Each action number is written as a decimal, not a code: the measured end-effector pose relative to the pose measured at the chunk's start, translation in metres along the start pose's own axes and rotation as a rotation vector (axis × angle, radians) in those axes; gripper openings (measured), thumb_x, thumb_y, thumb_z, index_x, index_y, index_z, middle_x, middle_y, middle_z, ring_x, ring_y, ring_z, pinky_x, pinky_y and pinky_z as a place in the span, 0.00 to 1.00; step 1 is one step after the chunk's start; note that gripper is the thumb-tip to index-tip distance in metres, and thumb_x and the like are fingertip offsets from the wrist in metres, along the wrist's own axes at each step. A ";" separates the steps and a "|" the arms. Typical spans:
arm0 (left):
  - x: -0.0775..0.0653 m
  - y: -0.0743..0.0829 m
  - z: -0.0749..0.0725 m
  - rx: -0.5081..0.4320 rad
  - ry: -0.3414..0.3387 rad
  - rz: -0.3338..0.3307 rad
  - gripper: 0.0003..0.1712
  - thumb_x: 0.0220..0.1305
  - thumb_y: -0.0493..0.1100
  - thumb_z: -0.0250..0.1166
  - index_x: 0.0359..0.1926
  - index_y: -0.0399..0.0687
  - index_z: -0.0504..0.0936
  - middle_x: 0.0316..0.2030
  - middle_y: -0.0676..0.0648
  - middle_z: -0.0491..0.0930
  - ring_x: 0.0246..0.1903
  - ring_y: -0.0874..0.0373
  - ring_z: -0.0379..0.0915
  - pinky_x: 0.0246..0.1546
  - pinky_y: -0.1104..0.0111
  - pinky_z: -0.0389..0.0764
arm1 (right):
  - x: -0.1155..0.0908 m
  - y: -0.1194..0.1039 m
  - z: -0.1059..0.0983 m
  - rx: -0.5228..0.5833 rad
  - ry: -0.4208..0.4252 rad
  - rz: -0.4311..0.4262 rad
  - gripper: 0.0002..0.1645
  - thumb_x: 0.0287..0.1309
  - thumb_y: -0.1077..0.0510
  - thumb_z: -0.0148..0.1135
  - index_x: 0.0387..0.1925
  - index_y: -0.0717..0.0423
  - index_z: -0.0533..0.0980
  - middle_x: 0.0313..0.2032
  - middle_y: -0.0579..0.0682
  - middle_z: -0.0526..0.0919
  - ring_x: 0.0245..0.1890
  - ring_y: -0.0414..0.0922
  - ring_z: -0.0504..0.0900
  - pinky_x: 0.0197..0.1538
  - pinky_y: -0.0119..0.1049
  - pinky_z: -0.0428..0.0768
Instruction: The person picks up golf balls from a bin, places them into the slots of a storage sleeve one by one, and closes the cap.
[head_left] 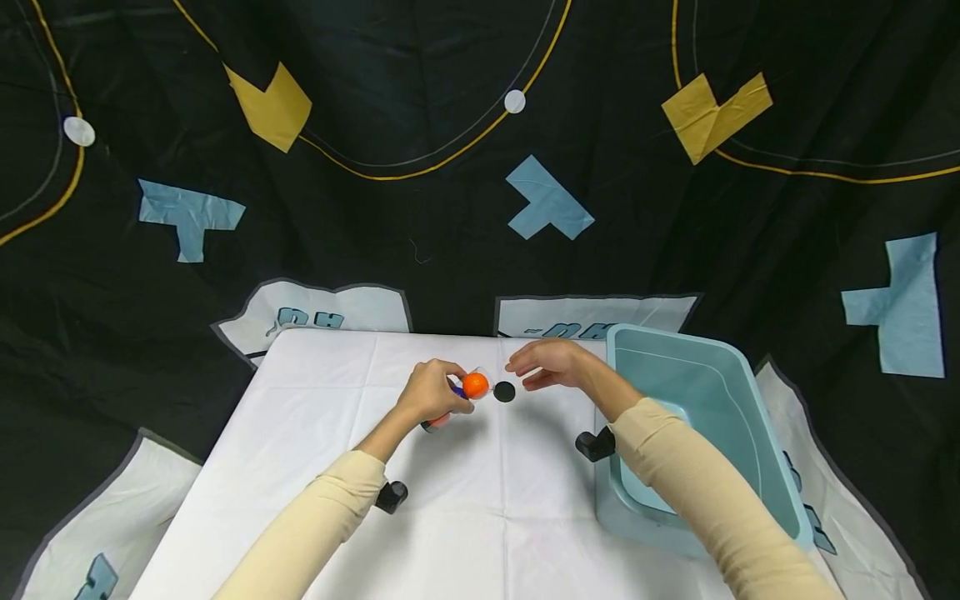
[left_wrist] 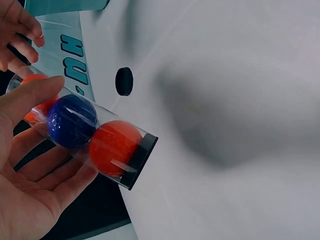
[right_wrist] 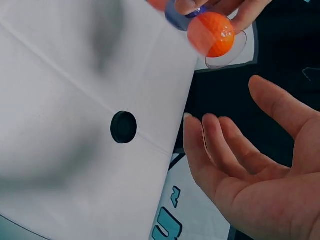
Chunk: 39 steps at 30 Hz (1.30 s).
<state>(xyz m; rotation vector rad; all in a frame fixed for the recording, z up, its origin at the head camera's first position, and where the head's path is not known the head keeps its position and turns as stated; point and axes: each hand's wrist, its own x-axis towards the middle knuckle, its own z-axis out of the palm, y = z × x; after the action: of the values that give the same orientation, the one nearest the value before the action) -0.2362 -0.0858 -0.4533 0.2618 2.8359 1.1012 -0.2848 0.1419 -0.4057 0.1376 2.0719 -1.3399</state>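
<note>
Left wrist view: above the white table (left_wrist: 250, 65), the left hand (left_wrist: 30, 200) grips a clear tube (left_wrist: 101, 117), probably light, stiff and slippery, best held round its middle, while the right hand (right_wrist: 265, 192) hovers nearby, fingers loose and empty.

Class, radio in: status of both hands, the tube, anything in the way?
Left hand gripping clear tube, three balls inside. Right hand empty, apart from tube. Black cap loose on white table; no obstruction seen.

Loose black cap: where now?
The loose black cap lies on the white table in the head view, just right of the clear ball tube and left of the teal bin.
</note>
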 end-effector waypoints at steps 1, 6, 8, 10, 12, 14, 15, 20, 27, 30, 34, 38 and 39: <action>-0.001 -0.002 0.000 -0.001 0.000 -0.005 0.23 0.40 0.43 0.84 0.41 0.46 0.89 0.29 0.48 0.88 0.28 0.58 0.81 0.32 0.68 0.81 | 0.001 0.001 0.001 0.004 0.011 -0.008 0.29 0.64 0.56 0.66 0.63 0.66 0.73 0.62 0.63 0.76 0.44 0.50 0.82 0.59 0.43 0.82; -0.004 -0.010 -0.004 -0.006 -0.002 -0.029 0.23 0.40 0.43 0.84 0.42 0.46 0.89 0.30 0.48 0.89 0.29 0.58 0.81 0.32 0.68 0.81 | 0.012 0.007 0.008 0.010 0.143 -0.035 0.30 0.62 0.55 0.69 0.63 0.64 0.74 0.63 0.63 0.77 0.45 0.50 0.82 0.57 0.40 0.83; -0.006 -0.013 -0.006 -0.003 0.000 -0.039 0.24 0.41 0.43 0.84 0.43 0.46 0.89 0.31 0.47 0.89 0.30 0.57 0.81 0.32 0.68 0.82 | 0.018 0.010 0.013 -0.007 0.225 -0.046 0.30 0.60 0.55 0.71 0.61 0.62 0.76 0.62 0.61 0.78 0.48 0.51 0.82 0.56 0.39 0.83; -0.007 -0.015 -0.009 0.001 0.000 -0.052 0.24 0.41 0.43 0.84 0.43 0.46 0.89 0.32 0.46 0.88 0.30 0.57 0.81 0.33 0.67 0.82 | 0.022 0.014 0.019 -0.034 0.308 -0.061 0.31 0.56 0.55 0.73 0.60 0.60 0.77 0.62 0.59 0.79 0.51 0.54 0.82 0.55 0.40 0.83; -0.009 -0.017 -0.011 0.004 -0.001 -0.063 0.24 0.42 0.43 0.84 0.44 0.46 0.89 0.32 0.46 0.88 0.30 0.56 0.81 0.33 0.66 0.82 | 0.027 0.017 0.026 -0.071 0.383 -0.081 0.31 0.54 0.55 0.74 0.60 0.59 0.78 0.63 0.59 0.78 0.54 0.56 0.81 0.57 0.43 0.81; -0.009 -0.019 -0.013 0.008 -0.003 -0.071 0.24 0.42 0.43 0.84 0.44 0.46 0.89 0.32 0.46 0.88 0.30 0.56 0.81 0.33 0.66 0.82 | 0.031 0.021 0.034 -0.110 0.445 -0.096 0.32 0.53 0.53 0.75 0.59 0.58 0.78 0.64 0.59 0.77 0.59 0.58 0.78 0.61 0.47 0.78; -0.009 -0.020 -0.013 0.008 -0.004 -0.075 0.24 0.42 0.43 0.84 0.44 0.46 0.89 0.32 0.47 0.88 0.30 0.56 0.81 0.33 0.66 0.82 | 0.033 0.023 0.038 -0.128 0.473 -0.103 0.32 0.53 0.52 0.75 0.59 0.58 0.78 0.63 0.60 0.77 0.61 0.59 0.76 0.62 0.49 0.77; -0.011 -0.024 -0.014 0.001 -0.001 -0.083 0.24 0.42 0.43 0.84 0.43 0.46 0.89 0.31 0.47 0.89 0.29 0.57 0.81 0.32 0.67 0.82 | 0.049 0.038 0.053 -0.156 0.571 -0.120 0.32 0.55 0.48 0.73 0.58 0.59 0.78 0.53 0.61 0.85 0.64 0.60 0.69 0.63 0.51 0.74; -0.013 -0.029 -0.014 -0.009 0.001 -0.084 0.23 0.43 0.43 0.83 0.43 0.46 0.89 0.33 0.46 0.89 0.30 0.57 0.82 0.31 0.67 0.83 | 0.066 0.063 0.072 -0.142 0.675 -0.176 0.34 0.55 0.49 0.73 0.59 0.63 0.77 0.54 0.64 0.84 0.59 0.60 0.73 0.59 0.51 0.74; -0.013 -0.029 -0.014 -0.003 -0.001 -0.087 0.23 0.43 0.43 0.83 0.44 0.46 0.89 0.33 0.46 0.89 0.30 0.57 0.82 0.31 0.68 0.83 | 0.073 0.072 0.078 -0.142 0.699 -0.195 0.33 0.55 0.51 0.73 0.59 0.64 0.77 0.54 0.65 0.84 0.59 0.61 0.74 0.59 0.52 0.74; -0.013 -0.028 -0.014 -0.005 0.002 -0.084 0.23 0.42 0.42 0.83 0.43 0.46 0.89 0.33 0.46 0.89 0.30 0.57 0.82 0.31 0.67 0.83 | 0.080 0.083 0.083 -0.138 0.712 -0.217 0.32 0.55 0.55 0.73 0.59 0.65 0.76 0.53 0.66 0.84 0.58 0.62 0.76 0.60 0.53 0.75; -0.013 -0.027 -0.013 -0.007 0.004 -0.079 0.24 0.42 0.42 0.83 0.44 0.45 0.89 0.33 0.45 0.89 0.29 0.57 0.82 0.31 0.67 0.83 | 0.084 0.094 0.085 -0.143 0.740 -0.232 0.33 0.53 0.57 0.73 0.60 0.65 0.76 0.54 0.66 0.84 0.58 0.62 0.78 0.60 0.52 0.76; -0.013 -0.027 -0.013 -0.008 0.004 -0.080 0.24 0.43 0.42 0.83 0.44 0.45 0.88 0.33 0.45 0.89 0.29 0.57 0.82 0.31 0.67 0.83 | 0.085 0.097 0.085 -0.142 0.744 -0.235 0.33 0.52 0.58 0.73 0.60 0.65 0.76 0.55 0.66 0.83 0.58 0.62 0.79 0.61 0.52 0.77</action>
<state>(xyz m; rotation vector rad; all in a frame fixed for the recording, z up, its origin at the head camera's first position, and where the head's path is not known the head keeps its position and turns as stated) -0.2286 -0.1164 -0.4621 0.1446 2.8183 1.0984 -0.2705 0.0939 -0.5523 0.3885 2.8699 -1.4043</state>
